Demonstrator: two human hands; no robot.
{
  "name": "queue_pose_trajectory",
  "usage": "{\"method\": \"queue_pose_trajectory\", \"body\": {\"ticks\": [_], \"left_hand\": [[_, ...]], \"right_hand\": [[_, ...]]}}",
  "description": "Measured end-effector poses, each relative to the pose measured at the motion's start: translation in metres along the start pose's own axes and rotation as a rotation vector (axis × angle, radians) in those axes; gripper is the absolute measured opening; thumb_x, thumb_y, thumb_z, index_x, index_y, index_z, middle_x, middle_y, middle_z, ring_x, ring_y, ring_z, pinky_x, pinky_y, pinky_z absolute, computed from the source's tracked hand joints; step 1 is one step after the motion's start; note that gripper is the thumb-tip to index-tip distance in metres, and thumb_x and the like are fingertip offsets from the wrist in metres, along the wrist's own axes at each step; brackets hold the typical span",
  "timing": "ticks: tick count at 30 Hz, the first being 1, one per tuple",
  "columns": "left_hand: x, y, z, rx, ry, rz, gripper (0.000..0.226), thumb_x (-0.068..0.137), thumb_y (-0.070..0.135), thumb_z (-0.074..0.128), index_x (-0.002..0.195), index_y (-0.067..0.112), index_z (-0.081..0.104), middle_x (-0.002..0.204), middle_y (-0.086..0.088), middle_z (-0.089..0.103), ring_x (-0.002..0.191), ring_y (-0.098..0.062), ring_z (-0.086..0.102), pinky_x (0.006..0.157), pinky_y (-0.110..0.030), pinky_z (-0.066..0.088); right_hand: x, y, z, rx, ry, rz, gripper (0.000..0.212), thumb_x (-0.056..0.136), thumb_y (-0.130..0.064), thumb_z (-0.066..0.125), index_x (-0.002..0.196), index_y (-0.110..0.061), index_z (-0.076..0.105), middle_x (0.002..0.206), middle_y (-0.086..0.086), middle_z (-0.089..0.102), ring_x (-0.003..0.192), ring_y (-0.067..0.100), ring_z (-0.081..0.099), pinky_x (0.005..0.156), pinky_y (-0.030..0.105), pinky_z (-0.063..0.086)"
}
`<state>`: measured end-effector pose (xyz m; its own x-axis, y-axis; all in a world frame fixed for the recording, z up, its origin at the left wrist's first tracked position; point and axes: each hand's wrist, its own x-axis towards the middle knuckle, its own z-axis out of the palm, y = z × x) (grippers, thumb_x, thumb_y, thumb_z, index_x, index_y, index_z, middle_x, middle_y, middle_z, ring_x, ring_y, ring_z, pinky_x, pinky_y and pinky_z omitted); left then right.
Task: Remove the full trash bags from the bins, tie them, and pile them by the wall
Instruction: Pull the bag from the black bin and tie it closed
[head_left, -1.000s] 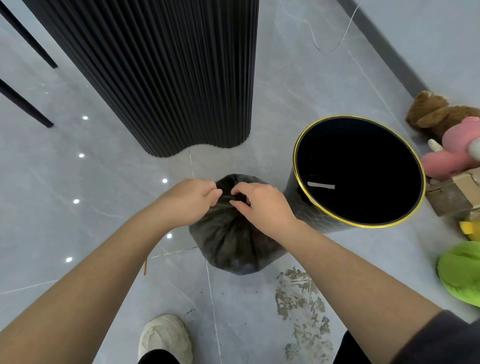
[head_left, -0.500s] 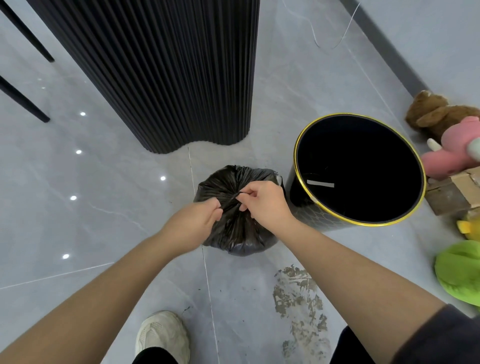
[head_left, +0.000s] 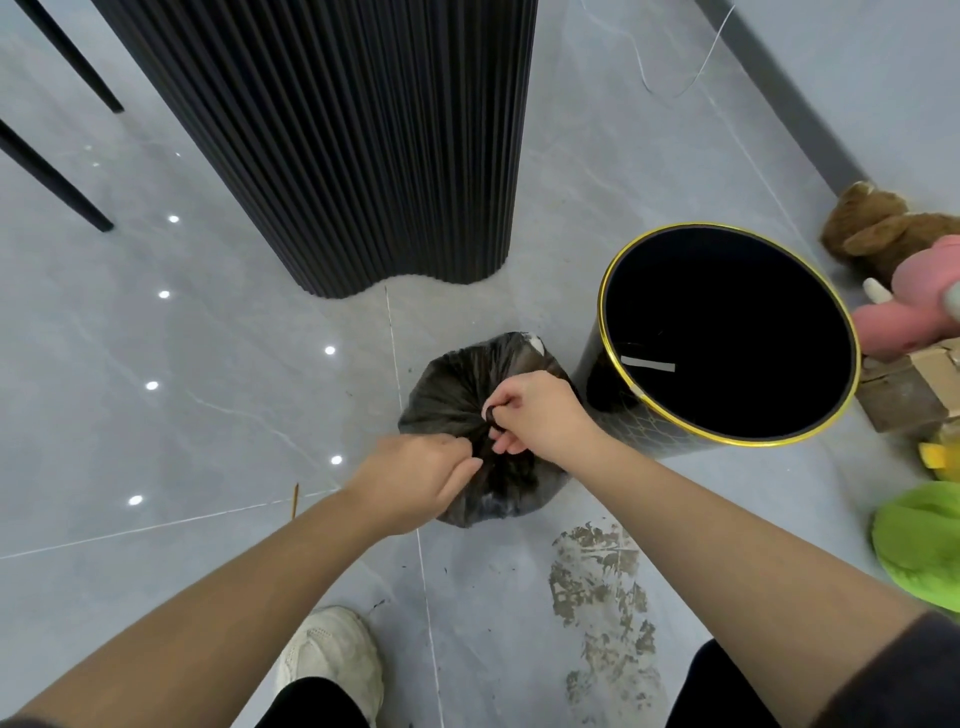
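A full black trash bag (head_left: 452, 387) sits on the grey floor, just left of a black bin with a gold rim (head_left: 831, 312). The bin looks dark inside, with a pale strip on its inner wall. My left hand (head_left: 415, 480) pinches the gathered neck of the bag from the near side. My right hand (head_left: 535, 413) grips the same twisted neck from the right, a strand of the plastic looped round a finger. The lower front of the bag is hidden behind both hands.
A black fluted column (head_left: 332, 140) rises behind the bag. Plush toys (head_left: 883, 234), a cardboard box (head_left: 914, 389) and a green cloth (head_left: 919, 535) crowd the right side by the wall. Dark chair legs (head_left: 52, 176) stand far left. A dirty patch (head_left: 602, 587) marks the floor near my shoe (head_left: 332, 660).
My hands have drawn the bag's neck tighter and shifted nearer to me; the right hand now has the plastic looped round a finger, and more of the bag's far side shows.
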<state>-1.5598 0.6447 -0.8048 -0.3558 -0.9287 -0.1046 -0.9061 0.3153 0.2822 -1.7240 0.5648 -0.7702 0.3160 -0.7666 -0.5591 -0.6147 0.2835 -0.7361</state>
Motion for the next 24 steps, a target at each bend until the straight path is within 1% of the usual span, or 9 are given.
{"method": "queue_pose_trajectory", "body": {"ticks": [2,4,7,9,10,13,17,20,24], "left_hand": [[-0.001,-0.004,-0.007,-0.076,0.024,-0.077,0.042,0.093,0.048,0.016,0.074,0.023,0.044,0.069,0.007,0.053,0.061,-0.019,0.049,0.054,-0.031,0.033],[0.005,-0.008,-0.012,-0.202,0.045,-0.213,0.038,0.097,0.043,0.026,0.074,0.021,0.047,0.066,0.006,0.052,0.064,-0.019,0.05,0.06,-0.035,0.041],[0.022,-0.01,-0.017,-0.686,0.063,-0.444,0.037,0.099,0.034,0.038,0.071,0.018,0.058,0.059,0.003,0.054,0.057,-0.016,0.052,0.061,-0.034,0.044],[0.037,-0.009,-0.023,-0.921,0.077,-0.542,0.034,0.099,0.026,0.041,0.072,0.016,0.06,0.061,0.0,0.056,0.055,-0.016,0.052,0.056,-0.029,0.045],[0.045,-0.007,-0.026,-1.001,0.067,-0.566,0.031,0.099,0.021,0.043,0.074,0.014,0.06,0.064,-0.001,0.057,0.056,-0.016,0.053,0.055,-0.028,0.047],[0.063,0.001,-0.034,-1.163,-0.011,-0.605,0.02,0.097,0.013,0.045,0.086,0.011,0.062,0.075,-0.005,0.062,0.062,-0.016,0.058,0.06,-0.028,0.053],[0.075,0.004,-0.036,-1.262,-0.088,-0.63,0.013,0.097,0.017,0.049,0.102,0.011,0.06,0.093,-0.009,0.064,0.069,-0.016,0.061,0.065,-0.027,0.055],[0.081,0.005,-0.036,-1.347,-0.2,-0.576,0.021,0.094,0.027,0.055,0.113,0.018,0.055,0.101,-0.007,0.065,0.076,-0.017,0.062,0.069,-0.03,0.053],[0.089,0.009,-0.033,-1.362,-0.406,-0.5,0.03,0.092,0.031,0.056,0.12,0.022,0.051,0.082,-0.002,0.061,0.067,-0.014,0.057,0.058,-0.025,0.044]], "right_hand": [[0.001,0.004,-0.002,-0.393,-0.009,-0.128,0.02,0.092,-0.007,0.05,0.086,-0.011,0.07,0.08,0.01,0.072,0.073,0.025,0.07,0.073,0.033,0.057],[0.003,0.008,-0.004,-0.706,0.033,-0.268,0.023,0.092,-0.01,0.048,0.094,-0.014,0.071,0.091,0.008,0.07,0.085,0.027,0.065,0.079,0.037,0.054],[0.005,0.015,-0.003,-0.895,0.076,-0.436,0.024,0.091,-0.006,0.05,0.106,-0.016,0.066,0.099,0.007,0.063,0.089,0.027,0.06,0.071,0.032,0.047],[0.004,0.019,-0.003,-0.955,0.093,-0.555,0.023,0.086,-0.004,0.058,0.105,-0.015,0.066,0.094,0.006,0.06,0.08,0.028,0.06,0.062,0.03,0.041],[0.003,0.022,-0.004,-0.965,0.118,-0.617,0.023,0.08,-0.002,0.066,0.098,-0.015,0.068,0.085,0.004,0.059,0.071,0.026,0.06,0.055,0.029,0.04],[-0.001,0.034,-0.012,-0.927,0.187,-0.755,0.03,0.061,0.001,0.078,0.085,-0.015,0.07,0.071,0.002,0.056,0.057,0.023,0.058,0.042,0.027,0.041],[-0.006,0.043,-0.022,-0.942,0.187,-0.827,0.03,0.065,0.003,0.073,0.091,-0.01,0.069,0.085,0.007,0.058,0.067,0.025,0.059,0.045,0.032,0.046],[-0.005,0.045,-0.025,-0.946,0.159,-0.894,0.023,0.068,0.001,0.064,0.089,-0.008,0.068,0.086,0.008,0.059,0.07,0.026,0.059,0.05,0.035,0.051],[-0.003,0.051,-0.022,-0.937,0.096,-0.971,0.026,0.068,0.005,0.071,0.09,-0.009,0.069,0.085,0.007,0.061,0.073,0.026,0.062,0.06,0.035,0.056]]}}
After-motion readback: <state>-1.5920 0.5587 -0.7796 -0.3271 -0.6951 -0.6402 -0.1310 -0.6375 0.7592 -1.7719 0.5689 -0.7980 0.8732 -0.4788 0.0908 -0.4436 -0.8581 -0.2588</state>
